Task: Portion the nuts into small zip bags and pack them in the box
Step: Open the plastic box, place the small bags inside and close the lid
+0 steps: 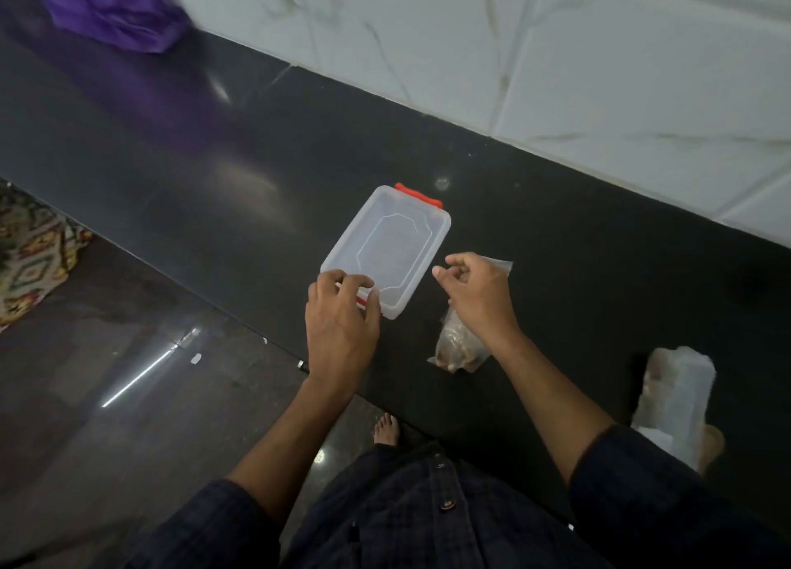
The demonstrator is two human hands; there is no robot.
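Nuts are sitting in a small zip bag point(460, 346) on the black tabletop point(214, 192), just right of the clear plastic box point(387, 247), whose lid is on. Left hand point(340, 324) is resting loosely curled fingers point(342, 279) on the box's near corner; right hand point(479, 290) is hovering half-curled, holding nothing visible. Packing seems not yet done; a larger bag point(676, 397) is lying further right.

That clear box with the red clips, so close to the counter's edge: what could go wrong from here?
1. The box sits near the counter edge; the left hand at its near corner could nudge it off.
2. The small bag of nuts lies under the right hand's wrist, and a sweep might drag it.
3. The larger bag at the edge could slide down.
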